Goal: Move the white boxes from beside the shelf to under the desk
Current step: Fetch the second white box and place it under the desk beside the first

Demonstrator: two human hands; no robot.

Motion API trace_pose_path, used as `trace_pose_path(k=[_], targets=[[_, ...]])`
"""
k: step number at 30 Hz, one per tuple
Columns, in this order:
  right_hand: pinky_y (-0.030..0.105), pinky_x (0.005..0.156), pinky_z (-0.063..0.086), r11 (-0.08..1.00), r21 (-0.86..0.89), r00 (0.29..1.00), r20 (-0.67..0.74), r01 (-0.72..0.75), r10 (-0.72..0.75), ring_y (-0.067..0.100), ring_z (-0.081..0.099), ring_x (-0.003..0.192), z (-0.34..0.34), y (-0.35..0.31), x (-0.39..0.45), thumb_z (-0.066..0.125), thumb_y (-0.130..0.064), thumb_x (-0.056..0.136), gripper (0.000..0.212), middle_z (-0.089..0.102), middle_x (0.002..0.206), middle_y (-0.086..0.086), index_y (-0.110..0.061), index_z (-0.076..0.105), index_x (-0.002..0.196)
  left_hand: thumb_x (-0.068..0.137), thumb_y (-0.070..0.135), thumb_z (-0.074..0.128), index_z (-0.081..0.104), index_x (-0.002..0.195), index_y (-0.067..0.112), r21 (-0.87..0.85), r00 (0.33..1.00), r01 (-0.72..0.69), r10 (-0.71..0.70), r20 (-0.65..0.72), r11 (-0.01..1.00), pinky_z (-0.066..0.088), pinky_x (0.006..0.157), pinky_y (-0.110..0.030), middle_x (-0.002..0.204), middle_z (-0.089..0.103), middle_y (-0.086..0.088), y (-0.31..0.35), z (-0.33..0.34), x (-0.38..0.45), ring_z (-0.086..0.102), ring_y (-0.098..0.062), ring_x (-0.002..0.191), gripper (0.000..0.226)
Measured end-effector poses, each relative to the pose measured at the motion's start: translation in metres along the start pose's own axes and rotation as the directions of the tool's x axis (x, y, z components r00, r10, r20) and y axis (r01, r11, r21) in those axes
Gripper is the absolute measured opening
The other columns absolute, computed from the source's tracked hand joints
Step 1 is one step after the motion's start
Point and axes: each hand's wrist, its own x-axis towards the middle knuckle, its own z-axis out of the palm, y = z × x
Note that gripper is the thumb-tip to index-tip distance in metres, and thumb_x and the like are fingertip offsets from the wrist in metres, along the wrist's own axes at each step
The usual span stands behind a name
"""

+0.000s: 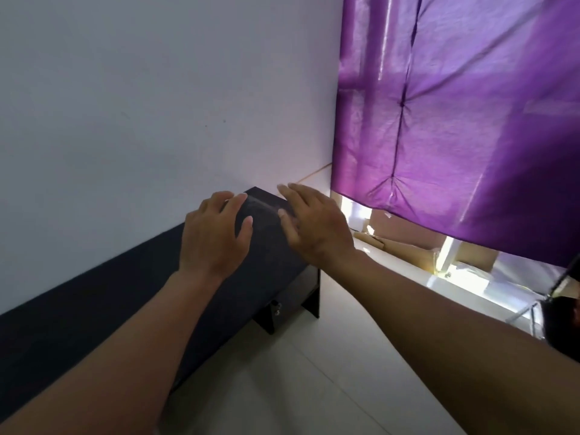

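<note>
**Both hands out over the dark desk, no white box in reach yet**

Two bare forearms enter from the lower edge of the frame and stretch toward the middle. Left hand (216, 233) lies with straight, relaxed fingers on the far end of the tabletop (266, 265), which is dark and runs along the white wall (125, 105) from the lower left to the centre. Right hand (314, 227) is just beside it, at the right edge of the same end, with fingers spread; its grip is wide and holds nothing, and the left one also holds nothing. If the right palm really touches the wood I cannot tell, because this part is a little blurred.

By my judgement the step in hand is an approach: the hands are empty and go toward the corner in the centre of the frame. White boxes are not clearly seen. At the centre right, under the hem of the purple curtain (455, 120), there are brown cardboard pieces (408, 249) and some pale, brightly lit things on the floor (298, 356); these may be the boxes beside the shelf, but the glare hides their form and any contents.

Next move probably calls for reaching lower and to the right, below the curtain, taking one box with both hands, then bringing it to the open space under the desk, near its dark legs at the centre.
</note>
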Motion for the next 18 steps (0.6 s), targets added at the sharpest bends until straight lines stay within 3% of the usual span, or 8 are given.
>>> trace_pose_path(k=[8,18], targets=[[0.043,0.102,0.045,0.998,-0.027,0.995,0.074,-0.058,0.06,0.027,0.053,0.127,-0.005,0.145,0.032,0.052,-0.032,0.096,0.046,0.058,0.139,0.008,-0.015,0.053,0.139,0.095,0.031,0.056,0.055,0.134,0.013,-0.072,0.999,0.0,0.003,0.047,0.997,0.044,0.093,-0.045,0.128,0.058,-0.008,0.082,0.094,0.09,0.056,-0.028,0.115,0.043],[0.047,0.103,0.047,0.99,0.002,0.977,0.162,-0.139,0.137,0.026,0.053,0.128,0.05,0.298,0.105,0.045,-0.036,0.097,0.048,0.056,0.141,0.005,-0.018,0.05,0.141,0.095,0.036,0.053,0.055,0.133,0.015,-0.083,0.993,0.005,0.005,0.12,0.997,0.048,0.096,-0.048,0.132,0.058,-0.009,0.113,0.239,0.208,0.058,-0.029,0.117,0.044]])
